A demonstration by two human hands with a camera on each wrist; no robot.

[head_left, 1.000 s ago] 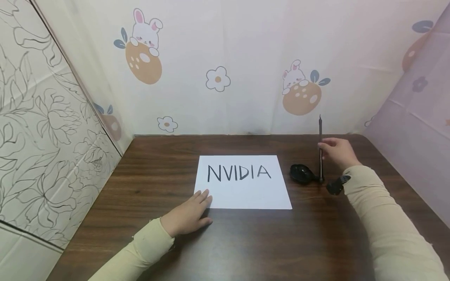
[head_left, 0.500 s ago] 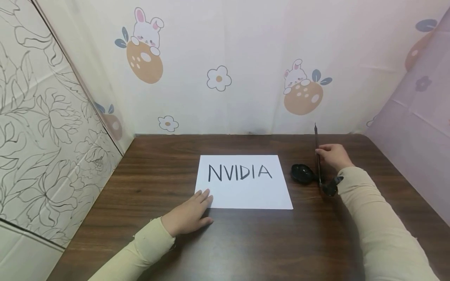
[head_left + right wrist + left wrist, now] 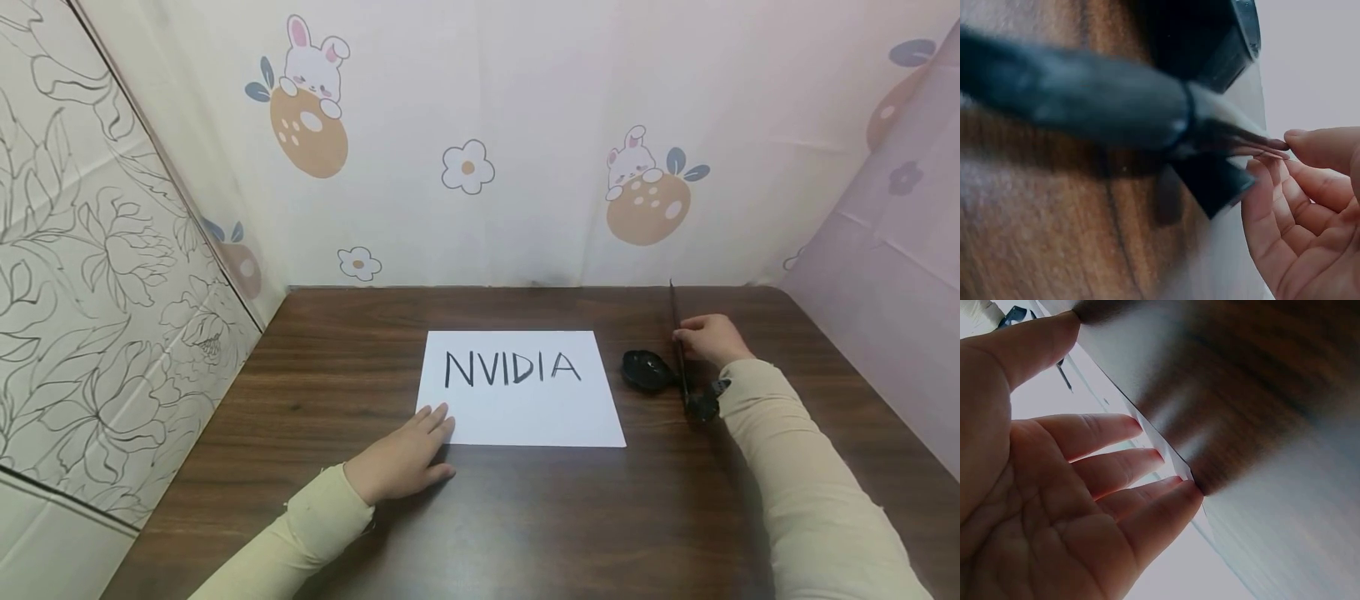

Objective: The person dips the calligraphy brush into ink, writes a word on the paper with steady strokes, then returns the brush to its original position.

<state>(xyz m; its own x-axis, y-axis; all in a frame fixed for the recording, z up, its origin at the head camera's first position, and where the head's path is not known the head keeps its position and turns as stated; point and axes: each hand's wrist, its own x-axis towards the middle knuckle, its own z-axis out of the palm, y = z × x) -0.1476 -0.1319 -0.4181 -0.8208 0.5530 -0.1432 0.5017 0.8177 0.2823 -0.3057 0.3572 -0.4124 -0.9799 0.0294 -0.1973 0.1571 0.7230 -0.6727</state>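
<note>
A white sheet of paper (image 3: 525, 421) bearing the handwritten letters NVIDIA lies on the brown table. My left hand (image 3: 401, 454) rests over its lower left corner, fingers extended. To the right of the sheet sits a small black ink dish (image 3: 647, 371). Thumb and fingertips of my right hand (image 3: 712, 340) pinch the slim shaft of a dark writing brush (image 3: 681, 367), which slants low beside the dish. In the right wrist view, the thick end of the brush (image 3: 1097, 100) looms blurred near the lens, crossing a black angular piece (image 3: 1213, 184) by the dish.
The wooden table (image 3: 540, 525) meets a patterned wall cloth (image 3: 540, 208) at the back. A flower-drawn panel (image 3: 112, 250) rises on the left, a pale purple cloth (image 3: 885, 275) on the right. A black wrist camera (image 3: 702, 407) hangs under the right sleeve.
My right hand has come down and slightly nearer with the brush, whose upper end has dropped from near upright to a lower slant. The left hand and paper stay in place.
</note>
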